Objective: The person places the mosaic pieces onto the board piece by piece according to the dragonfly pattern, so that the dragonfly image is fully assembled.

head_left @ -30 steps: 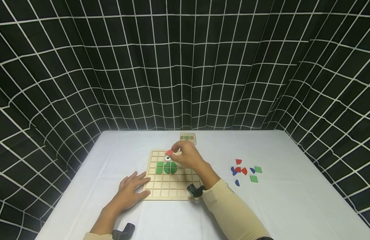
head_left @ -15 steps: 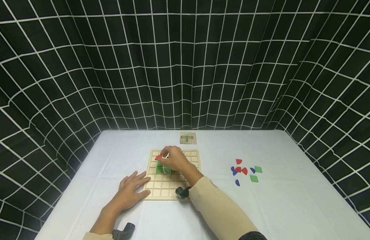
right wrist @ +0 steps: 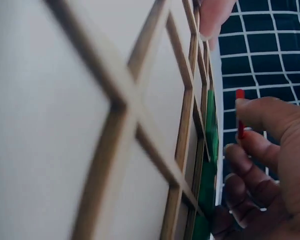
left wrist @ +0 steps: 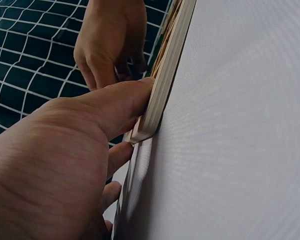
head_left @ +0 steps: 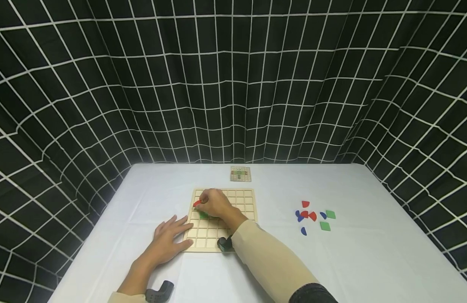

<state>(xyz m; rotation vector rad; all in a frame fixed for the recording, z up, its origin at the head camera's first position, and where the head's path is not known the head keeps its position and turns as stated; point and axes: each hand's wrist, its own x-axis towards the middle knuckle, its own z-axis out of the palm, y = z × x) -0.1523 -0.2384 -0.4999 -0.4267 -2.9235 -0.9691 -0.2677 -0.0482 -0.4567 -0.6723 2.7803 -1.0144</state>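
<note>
A wooden grid board (head_left: pixel 207 243) lies on the white table. Over its upper left cells, my right hand (head_left: pixel 217 204) pinches a red quarter-circle tile (head_left: pixel 197 203) between thumb and fingertips. In the right wrist view that red tile (right wrist: pixel 240 114) is seen edge-on, held just off the board. Green pieces (right wrist: pixel 208 150) sit in the grid beneath; the head view shows only part of a green square (head_left: pixel 203 215), the rest hidden by the right hand. At the board's left edge rests my left hand (head_left: pixel 168 240), fingers spread, its thumb (left wrist: pixel 132 95) touching the wooden rim.
Right of the board lie loose tiles: red quarter-circles (head_left: pixel 312 216), blue half-circles (head_left: pixel 303 231) and green squares (head_left: pixel 325 226). A small pattern card (head_left: pixel 240 174) is behind the board. A black curtain with white grid lines (head_left: pixel 233 84) surrounds the table.
My right hand has carried the red tile leftward and lower, from above the white eye piece to the board's upper left. The left hand stays at the board's edge. The head view has shifted slightly.
</note>
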